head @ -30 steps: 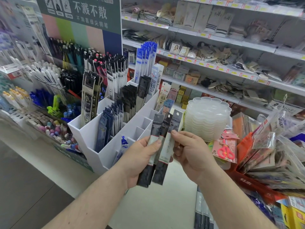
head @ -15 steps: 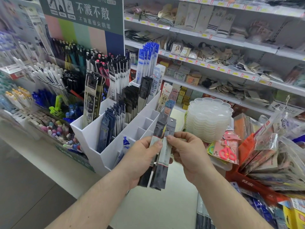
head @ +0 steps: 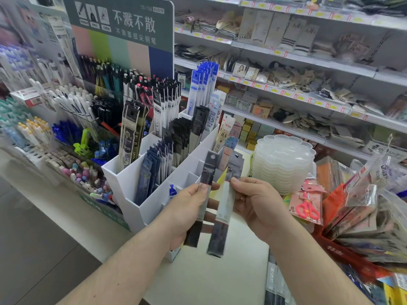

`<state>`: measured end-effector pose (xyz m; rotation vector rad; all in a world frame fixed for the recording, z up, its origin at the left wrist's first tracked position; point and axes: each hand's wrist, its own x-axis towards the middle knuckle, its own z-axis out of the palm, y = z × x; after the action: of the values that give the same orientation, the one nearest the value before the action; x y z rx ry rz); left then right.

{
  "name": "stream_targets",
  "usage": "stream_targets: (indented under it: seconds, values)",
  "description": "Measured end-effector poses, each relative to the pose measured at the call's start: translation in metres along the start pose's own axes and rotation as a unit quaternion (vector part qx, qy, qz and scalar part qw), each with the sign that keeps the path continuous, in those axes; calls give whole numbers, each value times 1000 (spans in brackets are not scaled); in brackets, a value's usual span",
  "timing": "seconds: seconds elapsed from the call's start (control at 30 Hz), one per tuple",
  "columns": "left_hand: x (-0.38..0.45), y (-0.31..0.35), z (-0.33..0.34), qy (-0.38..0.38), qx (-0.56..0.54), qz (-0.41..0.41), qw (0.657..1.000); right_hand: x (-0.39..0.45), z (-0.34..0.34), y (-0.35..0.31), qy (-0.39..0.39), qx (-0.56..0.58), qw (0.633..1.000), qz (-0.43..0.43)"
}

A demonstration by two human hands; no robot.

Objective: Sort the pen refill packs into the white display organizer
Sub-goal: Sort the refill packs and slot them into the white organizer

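Note:
I hold long black-and-grey pen refill packs upright in front of me. My left hand (head: 189, 208) grips one refill pack (head: 204, 194) with the thumb on its front. My right hand (head: 257, 208) pinches another refill pack (head: 222, 212) that stands just to the right of the first, with a small gap between them. Behind the hands stands the white display organizer (head: 152, 203), a stepped box with several compartments. Its rear compartments hold black, navy, grey and blue refill packs (head: 152, 175); the front ones look almost bare.
A stack of clear plastic trays (head: 284, 164) stands right of the organizer. Packaged goods and red scissors (head: 306, 208) crowd a red bin (head: 343, 252) at the right. Pen displays (head: 66, 111) fill the left. More packs (head: 275, 285) lie on the white counter below.
The packs were bunched together between both hands; now my right hand has drawn one pack to the right, apart from the one in my left hand.

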<state>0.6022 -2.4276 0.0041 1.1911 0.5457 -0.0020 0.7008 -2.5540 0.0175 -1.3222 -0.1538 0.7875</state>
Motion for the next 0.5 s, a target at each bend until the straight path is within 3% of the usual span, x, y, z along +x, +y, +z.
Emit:
stream_targets:
  seconds: [0.13,0.23,0.43,0.5]
  values:
    - [-2,2,-3,14,1,-3,1000,1,1,0,4,2,1000,-15]
    - [-7,0,2,-20,-1,-18,1000,2,6,6,18,-44,998,-36]
    - [-10,-4,5,-38,106,38,993,-1,18,9,52,-239,962,-120]
    - [-9,-5,1,-32,107,42,993,0,18,6,66,-257,958,-110]
